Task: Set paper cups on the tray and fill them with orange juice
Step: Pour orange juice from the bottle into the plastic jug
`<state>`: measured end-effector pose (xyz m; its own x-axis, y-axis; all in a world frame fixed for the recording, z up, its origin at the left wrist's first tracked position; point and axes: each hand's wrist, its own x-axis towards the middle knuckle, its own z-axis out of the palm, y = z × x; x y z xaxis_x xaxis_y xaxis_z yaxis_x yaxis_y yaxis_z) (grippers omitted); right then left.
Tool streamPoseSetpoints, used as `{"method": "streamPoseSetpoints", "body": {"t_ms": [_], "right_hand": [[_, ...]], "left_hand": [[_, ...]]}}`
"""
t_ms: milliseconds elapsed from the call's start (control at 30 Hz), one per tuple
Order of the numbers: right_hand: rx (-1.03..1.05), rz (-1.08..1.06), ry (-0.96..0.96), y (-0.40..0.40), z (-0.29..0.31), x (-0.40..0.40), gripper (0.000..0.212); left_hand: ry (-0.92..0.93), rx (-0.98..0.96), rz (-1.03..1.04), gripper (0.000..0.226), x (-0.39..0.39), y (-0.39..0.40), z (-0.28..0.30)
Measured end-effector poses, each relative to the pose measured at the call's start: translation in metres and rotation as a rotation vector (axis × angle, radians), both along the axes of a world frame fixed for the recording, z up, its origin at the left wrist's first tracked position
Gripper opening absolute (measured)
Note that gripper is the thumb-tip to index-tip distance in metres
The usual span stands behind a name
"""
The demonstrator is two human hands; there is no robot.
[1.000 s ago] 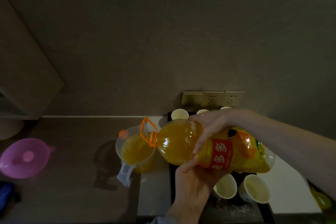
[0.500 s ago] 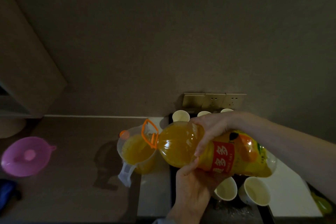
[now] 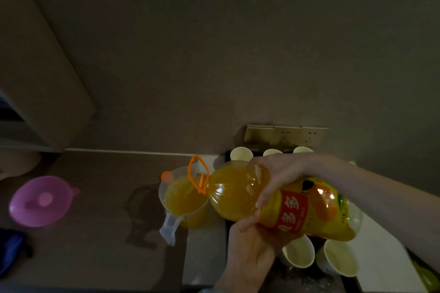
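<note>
A large orange juice bottle (image 3: 238, 195) with a red label lies tipped on its side, its mouth over a clear plastic jug (image 3: 184, 200) that holds orange juice. My right hand (image 3: 277, 173) grips the bottle from above. My left hand (image 3: 247, 252) supports it from below. Several white paper cups stand on a dark tray (image 3: 307, 280): two near ones (image 3: 298, 254) (image 3: 339, 258) below the bottle and three far ones (image 3: 241, 153) by the wall. The near cups look empty of juice.
A pink funnel-like bowl (image 3: 40, 201) lies on the brown counter at the left. An orange cap (image 3: 166, 176) sits beside the jug. Wall sockets (image 3: 285, 135) are behind the tray. A dark blue object (image 3: 10, 252) is at the far left edge.
The bottle stays tipped over the jug in both hands and the view has drifted slightly. The juice level in the jug looks a little higher.
</note>
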<state>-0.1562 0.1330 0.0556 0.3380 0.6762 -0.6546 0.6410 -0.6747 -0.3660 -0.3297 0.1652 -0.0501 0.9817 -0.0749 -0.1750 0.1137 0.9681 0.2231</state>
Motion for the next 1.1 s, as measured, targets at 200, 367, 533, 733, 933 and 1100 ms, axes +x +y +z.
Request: {"method": "streamPoseSetpoints", "body": {"t_ms": [200,367,533,733,933,1100], "right_hand": [[0.132,-0.024,0.028,0.006,0.004,0.0,0.09],[0.336,-0.078,0.074,0.007,0.019,-0.002,0.08],[0.574,-0.135,0.052,0.01,0.054,0.001,0.079],[0.919,-0.257,0.098,0.023,0.085,0.011,0.09],[1.097,-0.355,0.043,0.051,0.071,0.023,0.098],[1.073,-0.461,0.089,0.076,0.028,0.029,0.095]], "left_hand": [[-0.009,0.01,0.008,0.048,-0.001,0.018,0.011],[-0.035,0.067,0.024,0.06,0.001,0.036,0.029],[-0.104,0.248,0.021,0.067,0.016,0.07,0.071],[-0.03,0.569,0.022,0.087,0.049,0.127,0.131],[0.02,0.957,-0.005,0.084,0.079,0.182,0.159],[0.165,1.097,-0.118,0.079,0.095,0.215,0.144]]}}
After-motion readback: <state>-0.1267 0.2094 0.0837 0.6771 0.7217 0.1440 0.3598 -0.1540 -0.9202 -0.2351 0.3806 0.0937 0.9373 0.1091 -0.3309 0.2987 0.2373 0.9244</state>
